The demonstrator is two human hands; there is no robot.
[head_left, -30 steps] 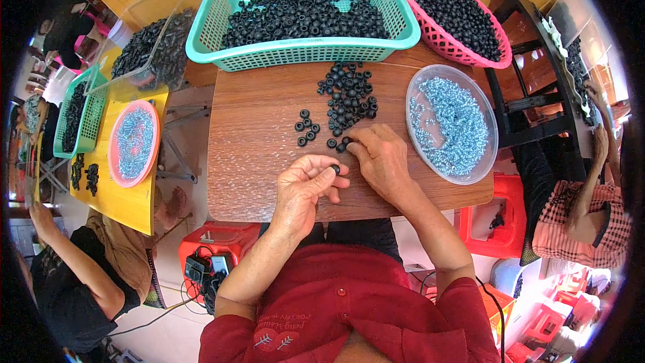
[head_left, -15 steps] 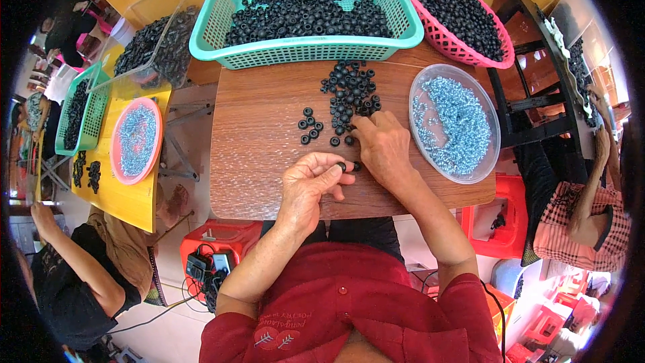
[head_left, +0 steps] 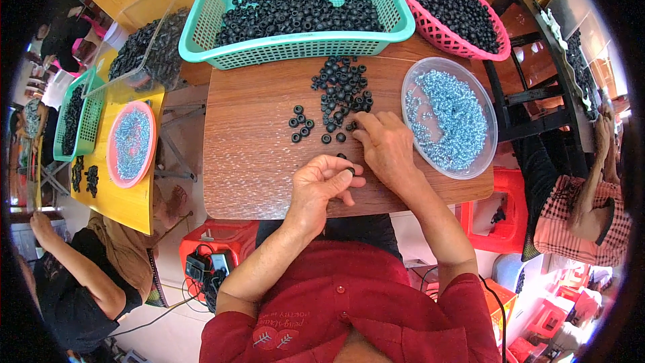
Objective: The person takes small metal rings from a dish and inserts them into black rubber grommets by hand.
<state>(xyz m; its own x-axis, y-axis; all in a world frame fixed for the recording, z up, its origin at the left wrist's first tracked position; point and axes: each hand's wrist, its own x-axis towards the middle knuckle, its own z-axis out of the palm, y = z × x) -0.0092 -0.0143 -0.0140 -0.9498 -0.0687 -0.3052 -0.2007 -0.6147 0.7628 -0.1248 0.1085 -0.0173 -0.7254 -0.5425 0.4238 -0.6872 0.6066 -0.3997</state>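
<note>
My left hand (head_left: 321, 185) is near the table's front edge, thumb and forefinger pinched on a round black bead (head_left: 350, 171). A second black bead shows just beyond its forefinger; whether it is held or lies on the table I cannot tell. My right hand (head_left: 388, 146) is palm down by the near end of a loose pile of black beads (head_left: 341, 87). Its bent thumb and forefinger close on a black bead (head_left: 351, 126) there. Several more black beads (head_left: 301, 123) form a small group left of the pile.
A turquoise basket (head_left: 295, 51) of black beads spans the table's far side, with a pink basket (head_left: 463, 47) of them at its right. Right of my right hand stands a clear round tub (head_left: 407, 128) of small blue beads. People sit at tables on both sides.
My left hand has shifted slightly right and turned the bead in its pinch. My right fingers now close on a bead at the pile's edge. The whole view has slid slightly left.
</note>
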